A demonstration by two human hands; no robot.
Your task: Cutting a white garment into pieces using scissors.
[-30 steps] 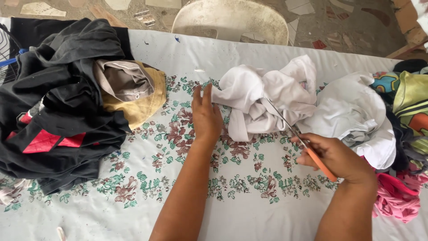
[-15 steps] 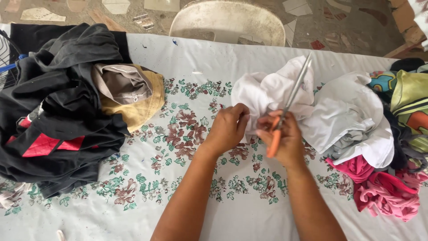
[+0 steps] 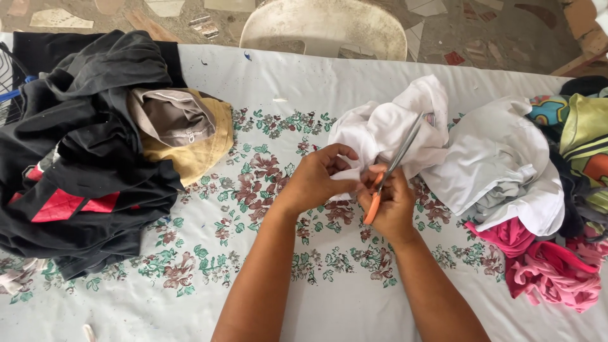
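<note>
Now both hands are brought together: scissors (image 3: 392, 166) are gripped in the right hand (image 3: 387, 204), raised upright, while white cloth (image 3: 386, 130) is pinched by the left hand (image 3: 315, 179).

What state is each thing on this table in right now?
Orange-handled scissors: gripped by right hand, blades pointing up.
Crumpled white cloth: bunched, pinched by left hand.
Black clothes pile: heaped.
Pink garment: crumpled.
White plastic chair: empty.
</note>
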